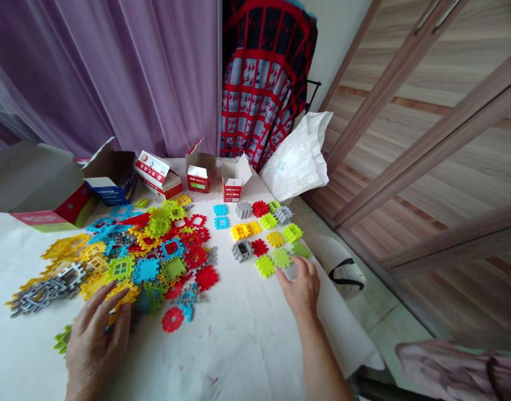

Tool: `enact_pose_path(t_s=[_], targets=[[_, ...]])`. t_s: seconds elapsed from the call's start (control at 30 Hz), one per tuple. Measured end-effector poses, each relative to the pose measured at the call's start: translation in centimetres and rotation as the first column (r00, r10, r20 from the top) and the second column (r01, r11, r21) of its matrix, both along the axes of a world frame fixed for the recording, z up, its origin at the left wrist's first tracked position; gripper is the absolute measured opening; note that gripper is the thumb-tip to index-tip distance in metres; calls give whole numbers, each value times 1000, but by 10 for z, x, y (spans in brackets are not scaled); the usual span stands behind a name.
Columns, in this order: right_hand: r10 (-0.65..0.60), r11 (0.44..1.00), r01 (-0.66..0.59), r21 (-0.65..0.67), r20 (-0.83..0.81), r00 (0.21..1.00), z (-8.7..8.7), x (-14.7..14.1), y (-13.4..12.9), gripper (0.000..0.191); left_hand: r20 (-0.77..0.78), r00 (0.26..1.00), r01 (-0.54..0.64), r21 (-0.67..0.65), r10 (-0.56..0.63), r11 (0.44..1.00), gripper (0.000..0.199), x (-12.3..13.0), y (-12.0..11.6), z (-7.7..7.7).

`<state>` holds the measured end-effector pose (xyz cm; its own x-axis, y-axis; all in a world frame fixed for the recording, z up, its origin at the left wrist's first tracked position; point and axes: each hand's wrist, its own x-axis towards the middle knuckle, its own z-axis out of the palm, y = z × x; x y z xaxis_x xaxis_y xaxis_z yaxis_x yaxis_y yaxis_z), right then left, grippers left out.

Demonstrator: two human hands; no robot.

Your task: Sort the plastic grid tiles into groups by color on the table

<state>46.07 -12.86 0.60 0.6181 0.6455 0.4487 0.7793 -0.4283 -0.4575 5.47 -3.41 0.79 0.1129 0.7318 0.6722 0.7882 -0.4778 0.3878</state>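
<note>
My left hand (97, 334) rests at the front left edge of a mixed pile of plastic building pieces, its fingers spread and curved over a yellow piece (128, 292). What lies under its palm is hidden. My right hand (299, 281) is at the right, its thumb and fingers apart around the near edge of a light green square piece (281, 257). Beside that piece lie another green square (264, 266) and a darker green one (301, 250). Behind them are rows of red, yellow, grey and green pieces, with two blue squares (221, 223) to their left.
Several open boxes line the back of the table, among them a blue one (113, 192) and a small red one (199, 181). A white bag (299, 159) stands at the back right corner. The white cloth (239, 334) drops off at the right edge.
</note>
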Motion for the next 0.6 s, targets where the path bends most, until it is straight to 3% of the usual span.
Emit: enact_pose_path(t_s=[0.13, 0.23, 0.4, 0.6], targets=[[-160, 987, 160, 23, 9, 987, 3, 54, -6, 47, 0, 1000, 17, -24, -18, 1000, 23, -2, 2, -2], [-136, 991, 135, -23, -55, 989, -2, 83, -9, 51, -6, 1000, 29, -37, -29, 999, 24, -3, 2, -1], [-99, 993, 92, -67, -102, 990, -13, 90, -7, 52, -9, 1000, 13, -50, -14, 999, 23, -2, 2, -1], [-103, 989, 91, -118, -106, 989, -13, 88, -2, 54, -17, 1000, 16, -53, -17, 998, 25, -3, 3, -1]])
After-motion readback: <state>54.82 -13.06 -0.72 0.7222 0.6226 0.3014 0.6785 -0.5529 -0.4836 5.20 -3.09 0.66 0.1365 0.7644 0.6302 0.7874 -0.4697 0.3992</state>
